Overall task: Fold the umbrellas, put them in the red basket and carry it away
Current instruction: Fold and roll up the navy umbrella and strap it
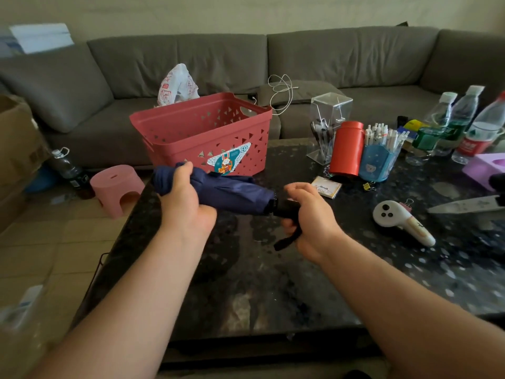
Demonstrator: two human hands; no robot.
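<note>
A folded navy umbrella (pixel 232 194) lies crosswise above the dark table (pixel 273 269), just in front of the red basket (pixel 191 124). My left hand (pixel 185 198) grips the umbrella's canopy near its left tip. My right hand (pixel 308 214) holds the black handle at the right end, with the black wrist strap hanging below the fingers. The basket stands at the table's far left corner and looks empty inside. Only this one umbrella is in view.
Right of the basket stand a red canister (pixel 347 149), a blue pen holder (pixel 378 160), a clear pen box (pixel 328 124) and water bottles (pixel 464 124). A white controller (pixel 401 221) and a knife (pixel 464 205) lie at right. A pink stool (pixel 116 187) sits on the floor; a grey sofa (pixel 328 56) is behind.
</note>
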